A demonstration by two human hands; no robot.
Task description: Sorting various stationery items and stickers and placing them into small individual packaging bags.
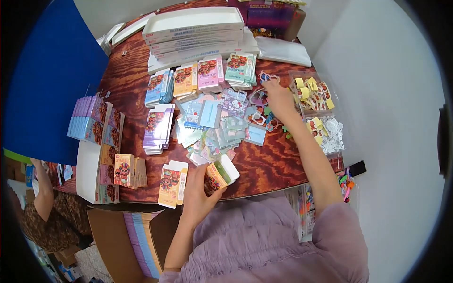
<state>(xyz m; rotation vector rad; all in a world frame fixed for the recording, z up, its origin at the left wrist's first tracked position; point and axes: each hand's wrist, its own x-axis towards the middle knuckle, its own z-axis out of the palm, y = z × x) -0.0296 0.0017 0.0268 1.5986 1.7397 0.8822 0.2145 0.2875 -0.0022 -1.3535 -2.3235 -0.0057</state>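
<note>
My left hand point(200, 191) grips a small orange box point(216, 177) near the table's front edge, its white flap raised and its top open, with something green showing inside. Just left of it lies a flat orange carton point(171, 185). Over at the right, my right hand point(280, 97) reaches into a pile of small colourful cords and trinkets point(259, 98), fingers bent down; what they pinch, if anything, is hidden. Between the hands spreads a loose heap of pastel cards point(209, 114). A stack of purple flat cartons point(158, 128) sits left of the heap.
Blue, orange, pink and green carton stacks point(208, 72) line the far side, before piled white trays point(196, 23). Clear bins point(330, 101) hold stickers at right. Filled boxes point(98, 113) stand in a tray at left. Below is a cardboard box point(101, 231); another person point(45, 198) works beyond.
</note>
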